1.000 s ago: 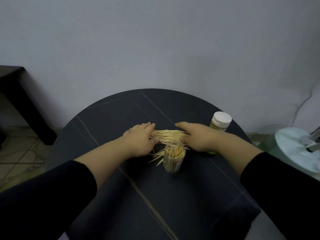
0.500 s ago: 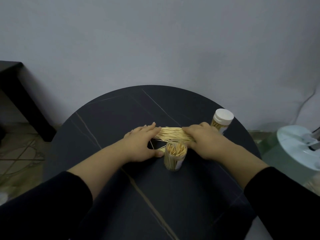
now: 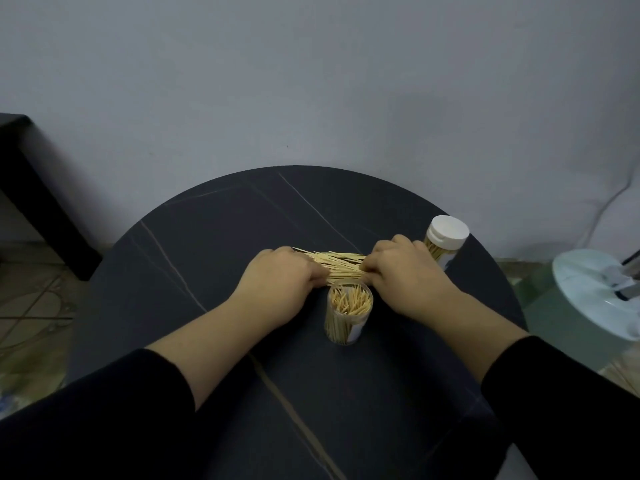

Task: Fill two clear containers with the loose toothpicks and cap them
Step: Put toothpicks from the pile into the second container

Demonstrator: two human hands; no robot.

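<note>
Pale wooden toothpicks [image 3: 341, 263] lie in one aligned bundle on the dark surface [image 3: 207, 254], just behind the open container [image 3: 349, 315]. My left hand [image 3: 277, 289] and right hand [image 3: 408, 271] close on the bundle from either end. Each grip is narrow, fingers curled down over the sticks' tips, though the fingertips themselves are hidden under my knuckles.

A second ago my fingers lay flatter and a few strays fanned out on the surface beside the open container. Now those strays are drawn in, my hands sit nearer each other, and the sticks run parallel between them. I judge that the sweeping is done and the bundle is ready to be lifted and stood into the open container, which already looks well filled and has no cap on it.

Behind my right hand stands the capped container [image 3: 445, 240], toothpicks showing through its clear wall, so one of the two is finished. I can't see a second cap anywhere.

Off the surface to the right sits a round white base [image 3: 595, 289]; a dark bench [image 3: 20, 161] stands far left.
</note>
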